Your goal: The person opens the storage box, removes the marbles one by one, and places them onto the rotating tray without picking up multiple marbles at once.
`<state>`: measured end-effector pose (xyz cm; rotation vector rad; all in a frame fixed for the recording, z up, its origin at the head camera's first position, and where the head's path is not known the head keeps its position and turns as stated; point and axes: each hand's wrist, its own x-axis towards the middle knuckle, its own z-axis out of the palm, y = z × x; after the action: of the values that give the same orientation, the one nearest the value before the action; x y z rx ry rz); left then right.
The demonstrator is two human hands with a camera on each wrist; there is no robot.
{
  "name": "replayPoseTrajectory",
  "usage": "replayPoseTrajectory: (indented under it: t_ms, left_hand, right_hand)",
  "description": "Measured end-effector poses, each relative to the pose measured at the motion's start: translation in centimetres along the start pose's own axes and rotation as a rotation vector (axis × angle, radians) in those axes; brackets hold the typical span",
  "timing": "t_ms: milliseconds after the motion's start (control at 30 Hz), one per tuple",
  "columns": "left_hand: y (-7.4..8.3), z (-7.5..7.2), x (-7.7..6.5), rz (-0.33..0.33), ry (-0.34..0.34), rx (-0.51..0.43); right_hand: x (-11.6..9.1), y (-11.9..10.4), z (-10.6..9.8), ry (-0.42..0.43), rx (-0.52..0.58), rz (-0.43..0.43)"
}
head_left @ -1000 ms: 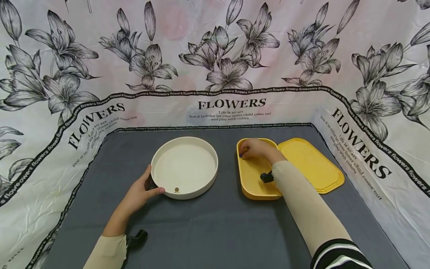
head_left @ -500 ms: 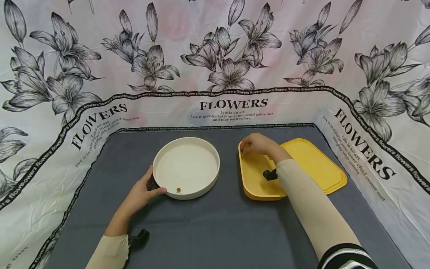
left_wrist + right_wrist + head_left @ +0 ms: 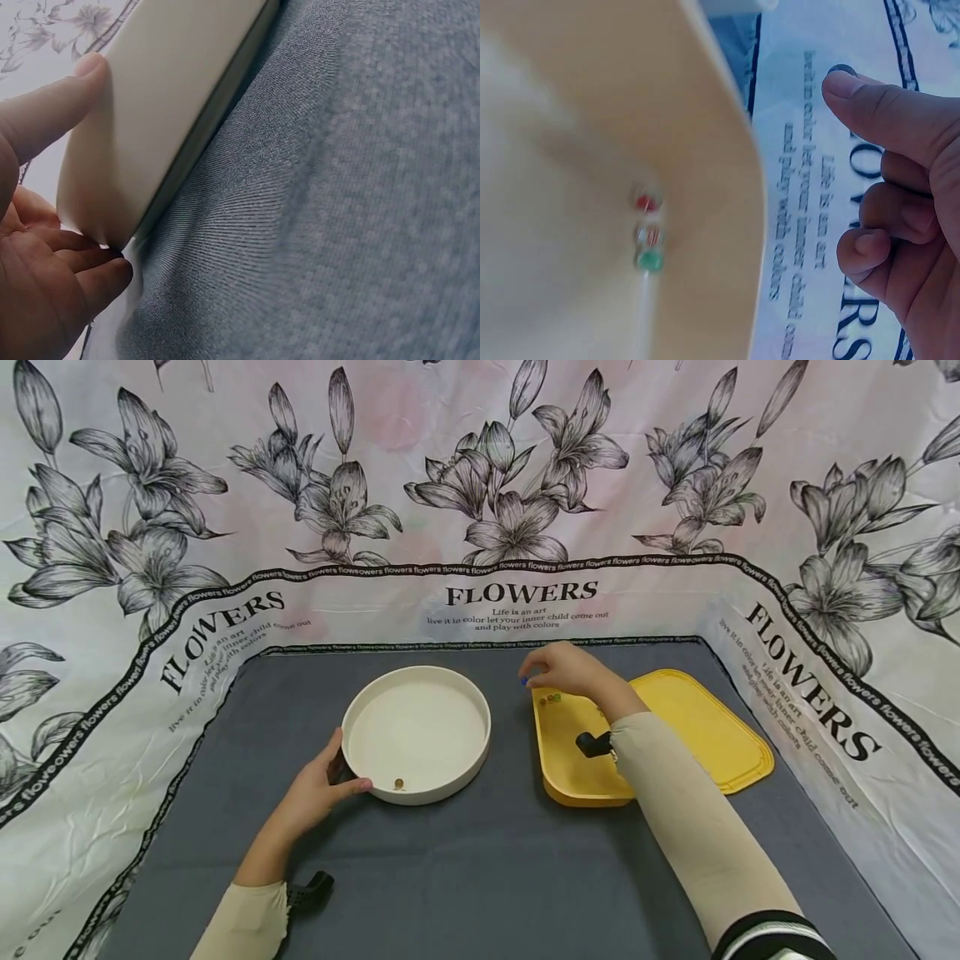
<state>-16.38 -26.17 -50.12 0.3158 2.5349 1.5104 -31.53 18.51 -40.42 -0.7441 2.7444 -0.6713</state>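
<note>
My left hand (image 3: 315, 792) grips the near left side of a round white dish (image 3: 420, 727). Its thumb lies at the rim while the other fingers curl by the lower edge (image 3: 120, 247). Inside the dish, close to the front wall, sits one small brown marble (image 3: 398, 784). Over the far left corner of a yellow box (image 3: 573, 760), my right hand (image 3: 573, 670) pinches a small blue marble (image 3: 524, 681) at its thumb tip. In the right wrist view several marbles, among them a red one (image 3: 646, 201) and a green one (image 3: 650, 260), lie inside the box.
A yellow lid (image 3: 697, 727) lies flat to the right of the box. Grey cloth (image 3: 465, 877) covers the table, bordered by a white flower-printed cloth (image 3: 517, 602) at the back and sides.
The right hand has risen from inside the yellow box and shifted toward its far left corner with the blue marble, uncovering the other marbles. The left hand keeps its hold on the dish.
</note>
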Motion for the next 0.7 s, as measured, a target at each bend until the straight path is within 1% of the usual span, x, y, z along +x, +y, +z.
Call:
replayPoseTrajectory:
  t_ms: [300,367,500,700]
  left_hand:
    - [-0.1,0.1,0.0,0.003,0.007,0.007]
    - [-0.1,0.1,0.0,0.002,0.009,0.01]
    - [-0.2,-0.2,0.1,0.006,0.021,0.003]
    - [-0.2,-0.1,0.1,0.007,0.013,0.017]
  right_hand:
    - [1.8,-2.7,0.9,-0.032,-0.016,-0.058]
    - [2.2,-3.5,1.1,-0.05,-0.012,-0.063]
    - [3.1,-4.7,1.3,-0.059,-0.002,-0.095]
    - [4.2,-5.8,2.3,-0.086,0.005,-0.136]
